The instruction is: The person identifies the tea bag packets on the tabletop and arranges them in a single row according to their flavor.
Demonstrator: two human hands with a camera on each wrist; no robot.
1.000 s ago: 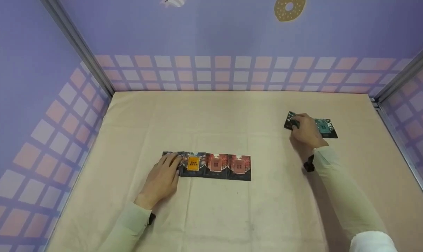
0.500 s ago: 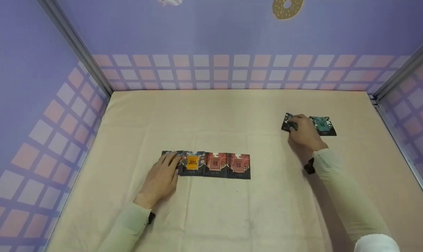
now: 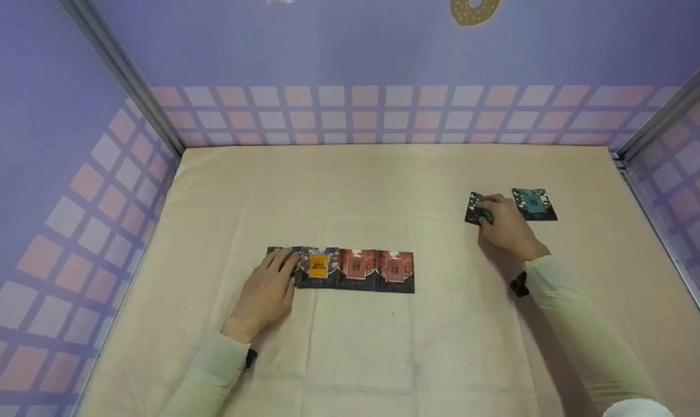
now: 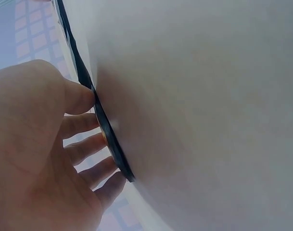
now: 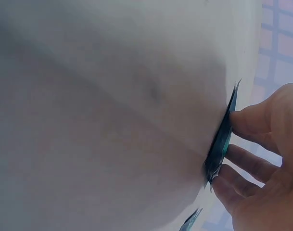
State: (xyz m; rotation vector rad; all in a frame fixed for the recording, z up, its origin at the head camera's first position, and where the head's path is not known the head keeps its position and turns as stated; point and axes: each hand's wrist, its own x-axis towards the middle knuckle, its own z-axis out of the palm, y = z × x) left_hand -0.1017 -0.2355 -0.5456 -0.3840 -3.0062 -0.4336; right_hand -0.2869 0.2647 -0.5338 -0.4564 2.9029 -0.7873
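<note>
In the head view, several small dark sachets lie side by side in a row: a red one [image 3: 395, 270] at the right end, another red one [image 3: 356, 267], then one with a yellow label [image 3: 319, 267]. My left hand [image 3: 266, 292] rests its fingertips on the leftmost sachet [image 3: 273, 251], covering most of it. At the far right, my right hand [image 3: 505, 226] holds a green sachet [image 3: 473, 209] by thumb and fingertips, hiding its right part. A second green sachet [image 3: 535, 204] lies just right of that hand, apart from the held one.
A cream cloth [image 3: 350, 347] with fold lines covers the table. A purple wall [image 3: 350, 52] with pink and white squares closes the back, with similar panels on the left and right sides. A metal post [image 3: 124, 69] stands at the back left corner.
My right hand has drawn its green sachet slightly left and toward me, widening the gap to the other green one. My left hand and the row stay in place; the view tilts down slightly.
</note>
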